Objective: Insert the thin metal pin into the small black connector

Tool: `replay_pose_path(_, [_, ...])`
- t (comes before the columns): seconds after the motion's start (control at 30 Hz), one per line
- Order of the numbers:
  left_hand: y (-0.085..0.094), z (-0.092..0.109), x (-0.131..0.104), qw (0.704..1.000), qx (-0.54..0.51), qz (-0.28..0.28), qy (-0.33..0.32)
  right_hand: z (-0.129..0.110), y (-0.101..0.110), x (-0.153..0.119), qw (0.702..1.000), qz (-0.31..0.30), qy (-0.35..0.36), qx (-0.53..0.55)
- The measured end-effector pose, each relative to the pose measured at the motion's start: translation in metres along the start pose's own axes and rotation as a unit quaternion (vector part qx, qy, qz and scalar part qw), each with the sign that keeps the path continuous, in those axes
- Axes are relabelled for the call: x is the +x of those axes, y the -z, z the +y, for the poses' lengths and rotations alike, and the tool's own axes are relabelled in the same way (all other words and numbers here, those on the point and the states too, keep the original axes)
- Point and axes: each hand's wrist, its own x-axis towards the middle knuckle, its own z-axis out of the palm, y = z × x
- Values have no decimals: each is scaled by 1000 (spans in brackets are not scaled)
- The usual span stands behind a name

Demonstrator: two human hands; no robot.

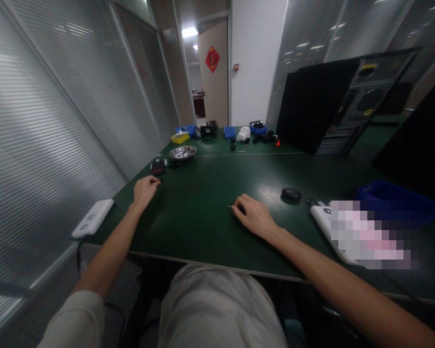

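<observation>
My left hand [144, 190] is over the left side of the green table, its fingers pinched on a small dark piece [161, 181]. The piece is too small to name. Just beyond that hand lies a dark box-like item with red marking [158, 167]. My right hand [254, 215] rests near the table's middle, fingers curled and closed. From its fingertips sticks a thin, pale, pointed piece [229, 207], the rest of which is hidden. A rounded black object like a computer mouse [291, 195] lies to the right of this hand.
A metal dish [182, 153] with small items stands at the far left of the green table [199, 217]. Behind it are a yellow tray [180, 138] and blue trays. White devices [93, 218] lie at both sides. A computer case [319, 101] and blue bin [398, 200] occupy the right.
</observation>
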Motion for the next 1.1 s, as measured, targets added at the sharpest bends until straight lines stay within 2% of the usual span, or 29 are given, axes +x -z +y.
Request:
replay_pose_path(0.1, [-16,74,-26,978,-129,-63,-150,-1,1,-1,1000,3,-5,-2])
replay_pose_path(0.2, [-39,143,-64,915,-237,-176,-276,-1,1,-2,1000,14,-7,-16])
replay_pose_path(0.23, [-46,159,-76,893,-260,-210,-301,-1,1,-2,1000,17,-6,-21])
replay_pose_path(0.3, [-56,180,-94,865,-291,-255,-319,-1,1,-3,999,20,-7,-31])
replay_pose_path(0.37, [-59,186,-101,855,-306,-279,-313,0,0,-3,999,17,-8,-37])
replay_pose_path(0.43, [-57,184,-102,853,-310,-286,-308,0,0,-3,999,14,-7,-42])
replay_pose_path(0.63, [-49,179,-100,861,-283,-268,-326,0,0,-2,999,5,-9,-42])
replay_pose_path(0.8, [-54,179,-99,844,-315,-271,-339,1,0,-2,999,10,-7,-47])
replay_pose_path(1.1, [-60,176,-95,843,-335,-286,-309,0,-3,-1,999,6,10,-43])
